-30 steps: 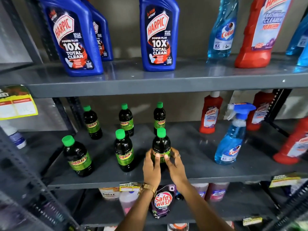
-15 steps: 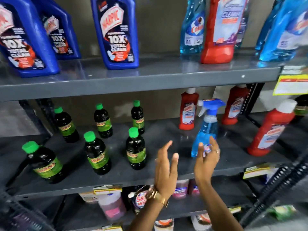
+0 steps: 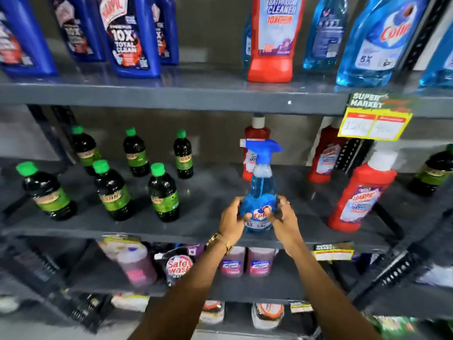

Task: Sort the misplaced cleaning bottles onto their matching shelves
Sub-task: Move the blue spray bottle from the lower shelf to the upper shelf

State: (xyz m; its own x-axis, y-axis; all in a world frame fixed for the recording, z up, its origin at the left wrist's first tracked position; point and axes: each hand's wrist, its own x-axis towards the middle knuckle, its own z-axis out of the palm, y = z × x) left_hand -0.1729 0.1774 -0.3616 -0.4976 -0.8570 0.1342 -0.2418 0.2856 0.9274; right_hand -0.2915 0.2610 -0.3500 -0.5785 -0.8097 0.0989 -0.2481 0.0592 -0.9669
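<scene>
A blue Colin spray bottle point(image 3: 259, 190) stands upright near the front of the middle shelf point(image 3: 208, 229). My left hand point(image 3: 231, 220) grips its left side and my right hand point(image 3: 284, 217) grips its right side, both wrapped around the lower body. Red Harpic bathroom cleaner bottles point(image 3: 360, 195) stand to its right and behind it. On the top shelf point(image 3: 196, 94), one red bathroom cleaner bottle point(image 3: 272, 38) stands among blue Colin refill bottles point(image 3: 377, 42).
Several dark Sunny bottles point(image 3: 163, 195) with green caps fill the middle shelf's left part; another one point(image 3: 434, 171) stands at its far right. Blue Harpic bottles point(image 3: 130, 38) line the top shelf's left. Pink bottles and a Safewash pouch point(image 3: 177, 266) sit below. A yellow price tag point(image 3: 375, 123) hangs at right.
Both hands let go of the front Sunny bottle, moved right along the middle shelf and closed around the blue spray bottle. The view has swung right.
</scene>
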